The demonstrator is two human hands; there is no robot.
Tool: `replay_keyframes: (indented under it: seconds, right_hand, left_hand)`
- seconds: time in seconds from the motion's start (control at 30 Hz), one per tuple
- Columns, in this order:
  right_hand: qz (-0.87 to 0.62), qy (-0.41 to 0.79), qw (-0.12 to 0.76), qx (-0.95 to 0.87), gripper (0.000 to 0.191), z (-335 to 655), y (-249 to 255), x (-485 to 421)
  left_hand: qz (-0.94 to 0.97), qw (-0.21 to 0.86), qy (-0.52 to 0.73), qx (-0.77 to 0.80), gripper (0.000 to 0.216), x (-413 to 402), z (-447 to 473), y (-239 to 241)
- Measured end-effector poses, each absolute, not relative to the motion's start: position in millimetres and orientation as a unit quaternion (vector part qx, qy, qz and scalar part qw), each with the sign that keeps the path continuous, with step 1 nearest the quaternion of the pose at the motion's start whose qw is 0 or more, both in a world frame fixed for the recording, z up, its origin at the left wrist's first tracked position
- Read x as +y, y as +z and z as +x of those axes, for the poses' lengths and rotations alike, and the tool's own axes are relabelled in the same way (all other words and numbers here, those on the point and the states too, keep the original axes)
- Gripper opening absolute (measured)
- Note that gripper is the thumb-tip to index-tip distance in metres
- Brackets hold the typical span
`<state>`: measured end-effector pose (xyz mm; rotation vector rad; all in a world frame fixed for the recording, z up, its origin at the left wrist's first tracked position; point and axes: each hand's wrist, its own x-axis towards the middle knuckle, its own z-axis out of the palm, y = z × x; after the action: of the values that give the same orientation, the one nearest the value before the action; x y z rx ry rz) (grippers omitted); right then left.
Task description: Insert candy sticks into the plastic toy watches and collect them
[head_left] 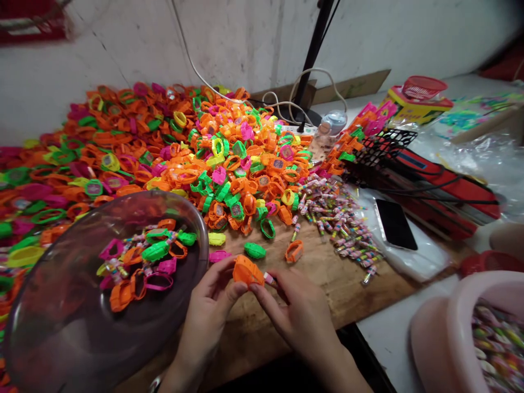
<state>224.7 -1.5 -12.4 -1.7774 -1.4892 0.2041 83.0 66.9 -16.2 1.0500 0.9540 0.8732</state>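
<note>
In front of me, an orange plastic toy watch [248, 271] is pinched between the thumb and fingers of my left hand [213, 292]. My right hand [301, 300] is closed on a small wrapped candy roll [269, 278], its pale end against the watch's right side. My right thumb touches the watch too; most of the roll is hidden by the fingers. Just beyond lie a green toy watch [254, 250], a pink one [220, 256], a yellow one [216, 239] and an orange one [293, 251] on the wooden board [266, 322].
A dark translucent basin [69, 327] with several watches and candy rolls stands left. Behind spreads a large heap of toy watches [164, 147]. Loose candy rolls [344, 218] lie right, near a phone [395, 224]. A pink tub [434, 327] of candy rolls is at lower right.
</note>
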Motion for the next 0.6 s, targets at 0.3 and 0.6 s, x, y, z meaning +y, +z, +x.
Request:
replay_keyframes:
  seconds: [0.3, 0.6]
  right_hand:
    - [-0.712, 0.083, 0.392, -0.577, 0.037, 226.3, -15.5, -2.1]
    - [-0.7, 0.074, 0.385, -0.597, 0.039, 226.2, -11.7, -1.5]
  left_hand:
    - [0.436, 0.691, 0.386, 0.429, 0.039, 67.9, 85.9, -16.4]
    - [0.426, 0.704, 0.396, 0.406, 0.037, 66.9, 85.0, -19.2]
